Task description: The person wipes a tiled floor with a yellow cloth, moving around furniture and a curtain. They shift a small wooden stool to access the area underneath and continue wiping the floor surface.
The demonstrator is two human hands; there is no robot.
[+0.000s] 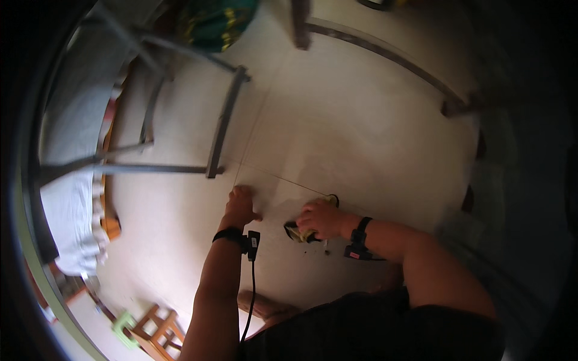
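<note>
My right hand presses a crumpled yellowish cloth with dark edging against the pale tiled floor. Parts of the cloth stick out on both sides of the hand. Small dark crumbs lie on the floor just below it. To the left, my left hand is planted on the floor near a tile seam, thumb spread from the fingers and nothing held. Black straps with small devices circle both wrists, and a cable runs down from the left one.
A grey metal leg frame stands to the left, beside a white-covered piece of furniture. Ahead is a dark frame bar. A green patterned object sits at the top. Lower left are a wooden stool and a light green stool.
</note>
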